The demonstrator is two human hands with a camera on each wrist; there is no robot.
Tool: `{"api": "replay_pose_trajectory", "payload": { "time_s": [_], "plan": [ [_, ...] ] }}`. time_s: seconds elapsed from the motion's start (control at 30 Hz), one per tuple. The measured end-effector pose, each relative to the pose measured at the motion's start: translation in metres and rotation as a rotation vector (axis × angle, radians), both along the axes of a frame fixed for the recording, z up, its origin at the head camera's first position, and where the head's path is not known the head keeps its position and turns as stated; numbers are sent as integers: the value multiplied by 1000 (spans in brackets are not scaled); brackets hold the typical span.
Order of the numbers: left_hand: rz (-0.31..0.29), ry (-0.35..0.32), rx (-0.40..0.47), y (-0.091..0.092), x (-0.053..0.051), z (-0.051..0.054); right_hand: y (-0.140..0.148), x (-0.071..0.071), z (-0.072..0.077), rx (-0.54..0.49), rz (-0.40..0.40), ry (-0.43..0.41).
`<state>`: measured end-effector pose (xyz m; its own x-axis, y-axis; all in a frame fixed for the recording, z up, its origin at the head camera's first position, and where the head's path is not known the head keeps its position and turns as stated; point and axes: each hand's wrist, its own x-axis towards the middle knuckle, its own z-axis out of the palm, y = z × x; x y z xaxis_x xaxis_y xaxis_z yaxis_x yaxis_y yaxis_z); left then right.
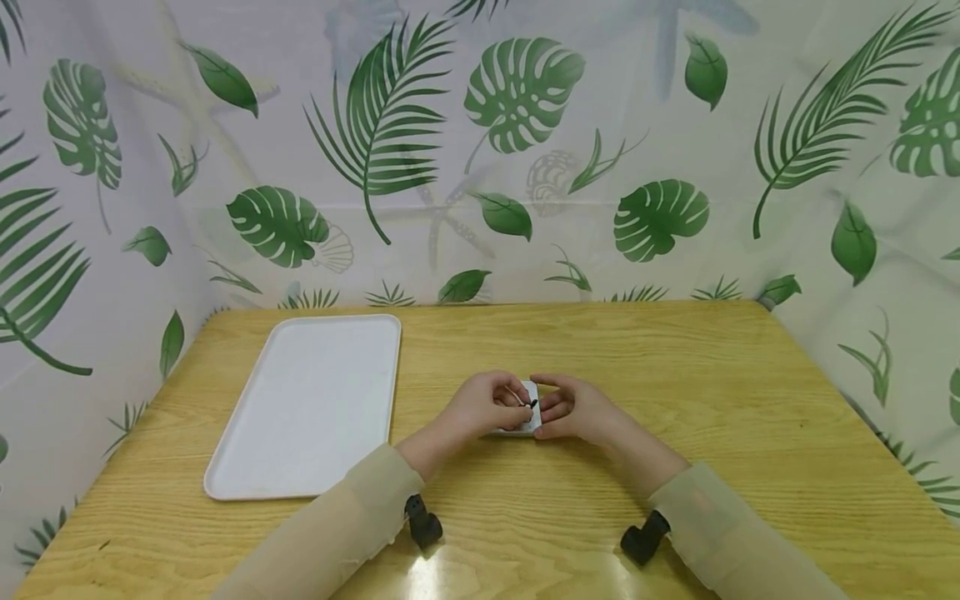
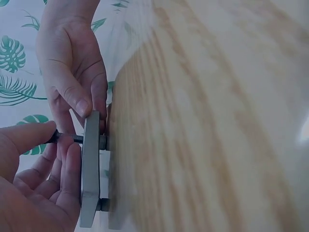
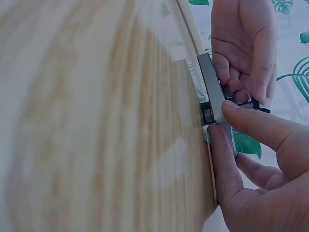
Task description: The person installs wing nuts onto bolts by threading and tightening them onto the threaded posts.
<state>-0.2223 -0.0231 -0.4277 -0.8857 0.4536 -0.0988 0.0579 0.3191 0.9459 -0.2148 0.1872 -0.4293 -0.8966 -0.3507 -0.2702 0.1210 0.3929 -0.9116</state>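
A small grey metal plate (image 1: 527, 430) with short feet beneath it stands on the table between both hands. My left hand (image 1: 483, 406) pinches a dark-headed screw (image 2: 77, 138) between thumb and finger. The screw's threaded shaft stands upright at the plate's upper face; how deep it sits is hidden. From the other side, my right hand (image 1: 588, 412) holds the plate by its edge, with the thumb on top and a finger low beside a foot in the right wrist view. The plate's face (image 3: 210, 79) is partly covered by fingers.
A white rectangular tray (image 1: 315, 400) lies to the left on the wooden table (image 1: 675, 367). Behind the table hangs a leaf-patterned cloth (image 1: 420, 200). Black wrist cameras (image 1: 423, 525) are strapped at both sleeves.
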Motion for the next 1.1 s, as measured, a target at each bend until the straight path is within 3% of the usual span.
{"api": "replay_pose_trajectory", "payload": {
  "time_s": [0.2, 0.4, 0.6, 0.73, 0.9, 1.1],
  "plan": [
    [17, -49, 49, -2, 0, -3, -2, 1, 0, 15, -27, -8],
    [85, -104, 91, -2, 2, -3, -3, 1, -2, 3, -49, -11],
    [142, -104, 104, 2, 5, -1, -4, 1, -1, -15, -44, -14],
    [137, -103, 113, 3, 6, -1, -4, 1, -2, -14, -44, -14],
    [136, -154, 150, 3, 7, -1, -3, 1, -3, -13, -41, -8],
    [115, -172, 123, 3, 8, 0, -2, 1, -3, -22, -25, -3]
  ]
}}
